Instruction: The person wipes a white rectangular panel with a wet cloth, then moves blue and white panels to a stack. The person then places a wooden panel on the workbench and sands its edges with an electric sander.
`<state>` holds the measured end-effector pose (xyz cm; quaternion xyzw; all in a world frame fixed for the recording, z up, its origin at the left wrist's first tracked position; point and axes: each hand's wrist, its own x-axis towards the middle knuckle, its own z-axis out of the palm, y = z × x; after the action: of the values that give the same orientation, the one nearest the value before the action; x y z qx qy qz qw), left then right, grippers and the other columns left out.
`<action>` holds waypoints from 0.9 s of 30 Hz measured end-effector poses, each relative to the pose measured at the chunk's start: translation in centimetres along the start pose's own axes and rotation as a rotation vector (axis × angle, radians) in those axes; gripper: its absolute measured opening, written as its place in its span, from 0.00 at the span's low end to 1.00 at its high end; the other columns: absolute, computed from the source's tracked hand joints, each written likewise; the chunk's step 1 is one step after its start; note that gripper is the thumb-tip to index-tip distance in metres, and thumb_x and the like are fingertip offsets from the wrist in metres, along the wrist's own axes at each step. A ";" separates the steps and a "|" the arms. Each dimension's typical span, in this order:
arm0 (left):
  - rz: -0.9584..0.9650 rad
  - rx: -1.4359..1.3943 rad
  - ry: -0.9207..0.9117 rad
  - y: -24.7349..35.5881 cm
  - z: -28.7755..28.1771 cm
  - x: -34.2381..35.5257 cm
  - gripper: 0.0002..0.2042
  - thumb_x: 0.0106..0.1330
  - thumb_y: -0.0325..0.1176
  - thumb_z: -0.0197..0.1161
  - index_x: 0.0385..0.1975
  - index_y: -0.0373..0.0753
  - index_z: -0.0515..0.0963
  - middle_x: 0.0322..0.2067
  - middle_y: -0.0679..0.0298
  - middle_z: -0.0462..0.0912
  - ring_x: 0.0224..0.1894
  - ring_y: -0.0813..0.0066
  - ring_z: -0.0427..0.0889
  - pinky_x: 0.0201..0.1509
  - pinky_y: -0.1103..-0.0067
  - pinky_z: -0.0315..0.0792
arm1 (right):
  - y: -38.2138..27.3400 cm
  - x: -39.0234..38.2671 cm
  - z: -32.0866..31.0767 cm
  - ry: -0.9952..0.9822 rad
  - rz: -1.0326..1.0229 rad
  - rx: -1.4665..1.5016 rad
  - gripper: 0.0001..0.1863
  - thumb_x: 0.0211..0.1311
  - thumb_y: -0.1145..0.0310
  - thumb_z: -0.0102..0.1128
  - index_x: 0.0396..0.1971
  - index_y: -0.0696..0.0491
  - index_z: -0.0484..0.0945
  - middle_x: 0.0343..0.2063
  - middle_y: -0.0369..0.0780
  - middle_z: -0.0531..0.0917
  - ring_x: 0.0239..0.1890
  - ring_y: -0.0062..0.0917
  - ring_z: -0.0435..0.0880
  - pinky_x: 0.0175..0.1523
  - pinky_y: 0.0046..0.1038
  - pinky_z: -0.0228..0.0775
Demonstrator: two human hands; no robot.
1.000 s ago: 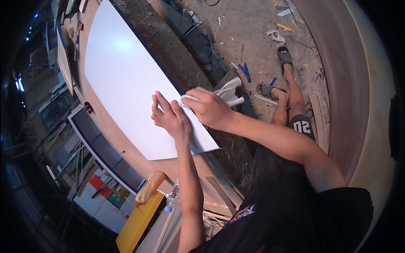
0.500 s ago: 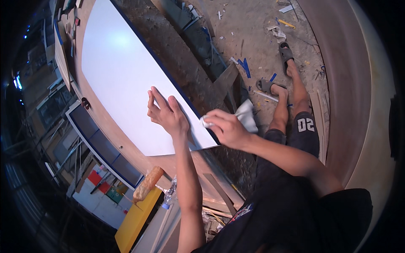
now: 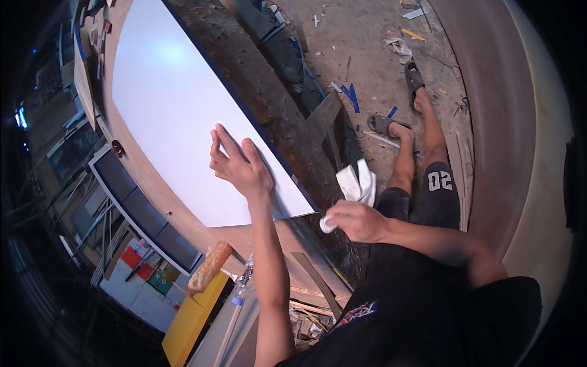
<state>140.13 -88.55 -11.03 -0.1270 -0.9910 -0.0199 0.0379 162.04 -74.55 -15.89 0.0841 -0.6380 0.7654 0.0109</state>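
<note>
Left hand [image 3: 243, 174] splayed on white panel [image 3: 177, 110]. Right hand [image 3: 362, 222] grips white cloth [image 3: 357, 183], just beside the panel's near corner.

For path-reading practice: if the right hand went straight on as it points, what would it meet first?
Likely the white panel, at its near corner; depth is unclear, so the right hand might pass over it.

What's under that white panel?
A tan wooden tabletop shows along the left edge of the white panel. Whatever lies beneath the panel's middle is covered, so I can't tell.
</note>
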 end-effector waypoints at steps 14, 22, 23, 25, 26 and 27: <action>-0.019 -0.015 0.003 0.2 -0.1 -0.2 0.30 0.75 0.52 0.45 0.72 0.44 0.63 0.68 0.55 0.61 0.64 0.57 0.58 0.69 0.60 0.49 | 0.8 0.9 -0.6 0.255 0.116 -0.073 0.12 0.52 0.87 0.57 0.36 0.61 0.81 0.37 0.46 0.84 0.43 0.41 0.85 0.47 0.35 0.77; 0.004 -0.030 0.025 0.4 0.1 0.2 0.30 0.74 0.51 0.47 0.72 0.44 0.63 0.68 0.56 0.61 0.64 0.59 0.58 0.70 0.60 0.49 | 0.8 8.5 -0.3 0.213 -0.167 -0.231 0.12 0.48 0.86 0.62 0.35 0.60 0.81 0.37 0.45 0.82 0.40 0.38 0.83 0.46 0.35 0.76; -0.001 -0.024 0.022 0.2 0.1 0.1 0.30 0.74 0.51 0.47 0.72 0.44 0.63 0.68 0.56 0.61 0.64 0.59 0.58 0.70 0.61 0.49 | 0.0 6.0 -0.1 0.080 -0.220 -0.236 0.12 0.47 0.86 0.62 0.34 0.60 0.81 0.37 0.45 0.82 0.39 0.38 0.83 0.46 0.36 0.76; -0.011 -0.019 0.024 0.3 0.0 -0.1 0.29 0.74 0.51 0.47 0.72 0.44 0.63 0.68 0.57 0.62 0.64 0.60 0.58 0.69 0.61 0.49 | -1.4 2.1 -0.5 -0.046 -0.230 -0.181 0.12 0.46 0.86 0.63 0.33 0.59 0.82 0.37 0.44 0.83 0.38 0.37 0.83 0.45 0.37 0.76; -0.012 -0.017 0.024 0.3 0.0 -0.1 0.29 0.74 0.51 0.47 0.72 0.44 0.63 0.68 0.57 0.62 0.64 0.60 0.58 0.69 0.61 0.49 | -1.7 1.0 -0.6 -0.033 -0.186 -0.122 0.11 0.46 0.86 0.63 0.32 0.58 0.82 0.37 0.43 0.83 0.38 0.36 0.83 0.45 0.37 0.76; -0.009 -0.010 0.024 0.3 -0.1 -0.1 0.29 0.74 0.51 0.47 0.72 0.44 0.63 0.68 0.57 0.62 0.64 0.60 0.59 0.69 0.61 0.50 | -1.6 0.9 -0.5 0.117 -0.116 -0.146 0.11 0.46 0.86 0.63 0.32 0.59 0.82 0.37 0.44 0.83 0.39 0.36 0.84 0.45 0.36 0.77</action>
<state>140.34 -88.33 -10.91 -0.1226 -0.9909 -0.0267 0.0490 161.32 -73.87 -14.31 0.0750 -0.6844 0.7185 0.0987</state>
